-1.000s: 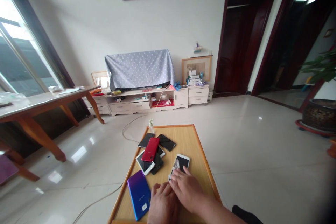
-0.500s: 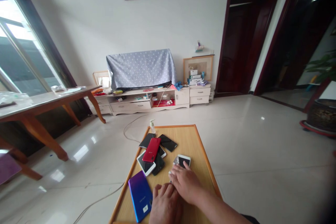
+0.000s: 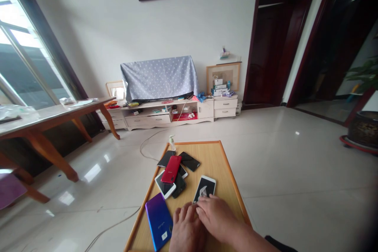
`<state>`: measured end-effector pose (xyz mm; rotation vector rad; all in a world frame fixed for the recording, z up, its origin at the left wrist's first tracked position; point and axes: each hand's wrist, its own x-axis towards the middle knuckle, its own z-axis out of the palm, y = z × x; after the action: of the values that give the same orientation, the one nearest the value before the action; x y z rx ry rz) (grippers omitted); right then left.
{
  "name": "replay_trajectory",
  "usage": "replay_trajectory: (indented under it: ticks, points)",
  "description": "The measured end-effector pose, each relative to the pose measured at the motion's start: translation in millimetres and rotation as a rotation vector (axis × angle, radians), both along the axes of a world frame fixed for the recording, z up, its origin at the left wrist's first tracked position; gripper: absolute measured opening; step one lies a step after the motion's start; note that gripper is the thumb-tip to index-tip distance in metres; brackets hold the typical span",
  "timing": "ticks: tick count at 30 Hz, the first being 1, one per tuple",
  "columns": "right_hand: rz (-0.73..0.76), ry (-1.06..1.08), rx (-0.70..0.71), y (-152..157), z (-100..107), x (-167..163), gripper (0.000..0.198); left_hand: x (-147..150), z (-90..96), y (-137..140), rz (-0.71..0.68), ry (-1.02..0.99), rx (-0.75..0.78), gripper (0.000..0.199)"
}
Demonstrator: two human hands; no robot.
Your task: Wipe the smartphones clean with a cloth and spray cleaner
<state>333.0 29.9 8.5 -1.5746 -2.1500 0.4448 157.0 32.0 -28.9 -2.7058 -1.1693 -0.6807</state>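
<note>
A white-framed phone (image 3: 209,183) lay face up on the table (image 3: 217,153), its near end covered by the hands. The right hand (image 3: 217,217) was partly spread, fingers bent over the screen beside a pale patch; whether it held anything could not be determined. The left hand (image 3: 188,226) was loosely curled at the phone's near end, its grip hidden. A blue-purple phone (image 3: 158,218) lay just beside the left hand; a red phone (image 3: 171,168) rested atop other phones.
</note>
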Motion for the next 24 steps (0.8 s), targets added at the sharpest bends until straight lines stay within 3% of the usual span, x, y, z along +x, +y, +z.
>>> replay_trajectory:
  ticks: [6,15,24]
  points:
    - [-0.21,-0.027,0.03,12.9,-14.7,10.0,0.027,1.0,-3.7,-0.4,-0.001,0.0,0.048,0.035]
    - [-0.359,0.093,0.084,22.5,-21.4,2.9,0.026,-1.3,-14.9,1.9,-0.007,-0.036,0.131,0.036]
    - [-0.16,0.054,0.088,-3.5,-27.7,-17.7,0.036,-6.1,-21.4,8.8,-0.002,-0.004,0.169,0.028]
